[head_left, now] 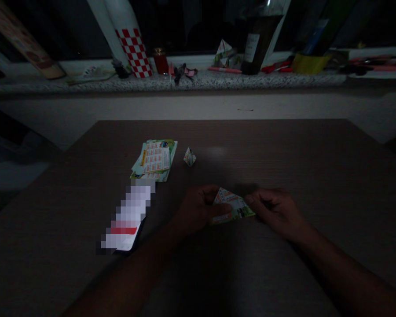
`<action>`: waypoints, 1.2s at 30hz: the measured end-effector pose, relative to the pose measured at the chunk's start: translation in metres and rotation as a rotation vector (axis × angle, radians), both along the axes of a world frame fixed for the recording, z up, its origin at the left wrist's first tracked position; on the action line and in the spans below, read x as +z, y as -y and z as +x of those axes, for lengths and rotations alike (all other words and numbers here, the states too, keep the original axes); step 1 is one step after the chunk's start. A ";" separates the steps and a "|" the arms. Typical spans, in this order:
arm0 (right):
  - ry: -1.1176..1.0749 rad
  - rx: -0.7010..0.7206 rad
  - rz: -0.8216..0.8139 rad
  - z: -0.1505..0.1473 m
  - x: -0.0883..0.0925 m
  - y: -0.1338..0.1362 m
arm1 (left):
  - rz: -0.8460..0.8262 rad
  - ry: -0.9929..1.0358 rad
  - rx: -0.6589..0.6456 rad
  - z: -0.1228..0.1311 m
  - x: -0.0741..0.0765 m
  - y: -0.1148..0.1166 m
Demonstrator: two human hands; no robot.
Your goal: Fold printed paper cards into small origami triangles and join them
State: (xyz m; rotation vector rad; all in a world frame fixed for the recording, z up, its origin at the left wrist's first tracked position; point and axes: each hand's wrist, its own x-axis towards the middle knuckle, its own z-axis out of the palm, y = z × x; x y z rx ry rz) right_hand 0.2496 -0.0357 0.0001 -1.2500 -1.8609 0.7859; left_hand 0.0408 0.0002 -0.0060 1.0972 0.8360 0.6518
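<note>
Here's the folded paper [233,207], a printed sheet creased into a triangle, at the near middle of the desk [284,149], right between the two hands. The left hand [198,210] has its grip clenched on the paper's left side, thumb lying across the top face, fingers curled under. The right hand [274,212] meets it from the other side, its grip pinched on the paper's right corner. Whether the paper rests on the desk or is lifted just off it, I cannot tell in this dim light. Both forearms run in from the bottom edge.

Moving outward: up and left of the paper, a small folded piece [189,156] sits alone on the desk, apart from both hands. Just left of that is a stack of printed cards [155,160], fanned a little, with calendar-like grids on top. Just below the stack lies a long flat item [128,220], blurred out, white with a red band, angled toward the left forearm.

Further back, past the desk's far edge, a speckled windowsill [284,80] runs across. On it stand a red-and-white checked cylinder [136,53], a small red jar [160,60] beside it, and a dark bottle [254,44] with a pale label. Another folded paper shape [225,53] sits just left of the bottle, and a yellow object [308,64] lies off to the right.
</note>
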 end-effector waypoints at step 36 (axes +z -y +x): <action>-0.275 -0.133 -0.198 -0.008 -0.006 -0.002 | 0.743 -0.470 0.224 0.003 0.014 0.012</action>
